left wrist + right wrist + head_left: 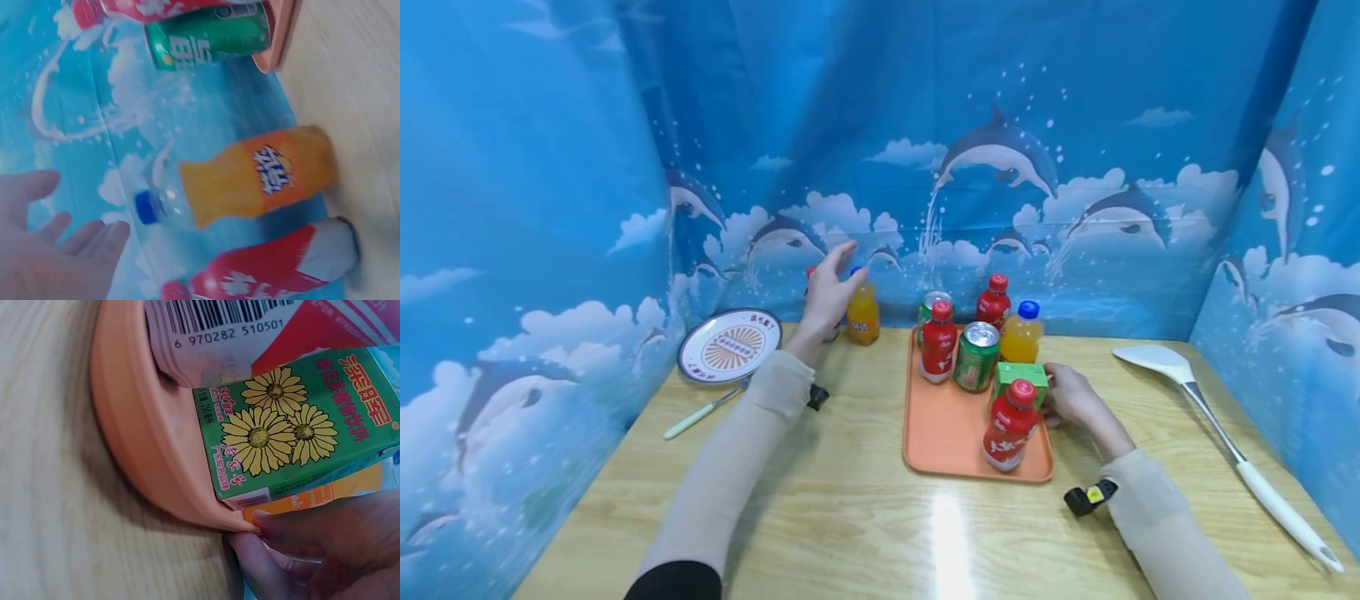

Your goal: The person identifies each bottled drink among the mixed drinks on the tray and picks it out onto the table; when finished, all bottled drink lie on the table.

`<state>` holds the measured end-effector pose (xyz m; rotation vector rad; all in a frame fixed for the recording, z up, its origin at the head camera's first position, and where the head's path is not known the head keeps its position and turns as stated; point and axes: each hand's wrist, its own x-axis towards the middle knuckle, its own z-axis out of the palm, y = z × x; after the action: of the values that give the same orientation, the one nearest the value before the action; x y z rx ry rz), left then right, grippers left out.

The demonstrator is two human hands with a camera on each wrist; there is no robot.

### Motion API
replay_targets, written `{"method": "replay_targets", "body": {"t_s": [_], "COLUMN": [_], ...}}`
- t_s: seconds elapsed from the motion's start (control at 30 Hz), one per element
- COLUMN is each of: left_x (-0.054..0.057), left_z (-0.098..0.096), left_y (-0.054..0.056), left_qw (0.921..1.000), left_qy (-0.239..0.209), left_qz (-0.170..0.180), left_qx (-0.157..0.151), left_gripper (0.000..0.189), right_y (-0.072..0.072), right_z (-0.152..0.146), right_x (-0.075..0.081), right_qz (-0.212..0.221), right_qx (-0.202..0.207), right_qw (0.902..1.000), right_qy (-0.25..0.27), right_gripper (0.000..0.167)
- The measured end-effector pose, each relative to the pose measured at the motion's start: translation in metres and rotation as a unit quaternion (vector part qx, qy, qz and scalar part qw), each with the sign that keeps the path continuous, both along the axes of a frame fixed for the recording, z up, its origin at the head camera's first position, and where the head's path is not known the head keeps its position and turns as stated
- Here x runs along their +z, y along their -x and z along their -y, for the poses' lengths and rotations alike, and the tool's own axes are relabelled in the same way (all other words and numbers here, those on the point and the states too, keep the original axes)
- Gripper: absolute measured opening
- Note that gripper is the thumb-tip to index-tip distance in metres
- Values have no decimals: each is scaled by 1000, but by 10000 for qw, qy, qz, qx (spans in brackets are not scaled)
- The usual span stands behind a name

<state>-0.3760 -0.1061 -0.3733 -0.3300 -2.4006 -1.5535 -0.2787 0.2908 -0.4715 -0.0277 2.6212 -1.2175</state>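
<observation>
My left hand [827, 298] is raised near the back of the table with its fingers spread and nothing in them. Just beside it stands an orange soda bottle [864, 318] with a blue cap. A red bottle [269, 265], mostly hidden behind that hand in the head view, stands next to the soda. With thumb and finger, my right hand [1072, 395] pinches the right rim of an orange tray [940, 433]. Close to those fingers, a green drink carton [275, 431] with yellow flowers stands on the tray, behind a red bottle [1009, 429].
More drinks crowd the tray's back: red bottles [937, 346], green cans [976, 360] and another orange soda bottle [1021, 336]. At the left, a patterned plate [730, 346] leans by a green-handled utensil [692, 421]. A white-handled spatula [1217, 425] lies at the right.
</observation>
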Motion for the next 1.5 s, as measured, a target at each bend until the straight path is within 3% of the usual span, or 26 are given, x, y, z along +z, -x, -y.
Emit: {"method": "replay_targets", "body": {"t_s": [0.1,0.2,0.3,0.4,0.5,1.0,1.23,1.5], "left_x": [5,3,-4,-13,-22,-56,-70,-75], "left_z": [-12,-26,-39,-49,-55,-75,-80,-88], "left_y": [-8,-15,-23,-30,-35,-39,-38,-41], "left_qw": [9983,9941,9883,9823,9780,9752,9750,9675], "left_qy": [173,418,825,1245,1536,1716,1819,2395], "left_qz": [-339,-435,-322,-169,-121,262,16,-338], "left_qx": [-440,-899,-1240,-1391,-1407,-1374,-1278,-731], "left_gripper": [57,62,69,76,80,78,80,83], "right_y": [0,-1,0,0,1,2,2,3], "right_z": [-2,-3,-3,-3,-3,-3,-3,-3], "right_x": [2,1,0,-1,-2,-1,0,0], "right_qz": [6,9,40,56,86,120,127,173], "right_qx": [-19,-28,-51,-33,-46,-59,-19,-18], "right_qw": [10000,9999,9999,9998,9998,9996,9998,9998], "right_qy": [68,123,160,171,193,238,179,94], "right_gripper": [39,38,39,39,39,40,41,41]}}
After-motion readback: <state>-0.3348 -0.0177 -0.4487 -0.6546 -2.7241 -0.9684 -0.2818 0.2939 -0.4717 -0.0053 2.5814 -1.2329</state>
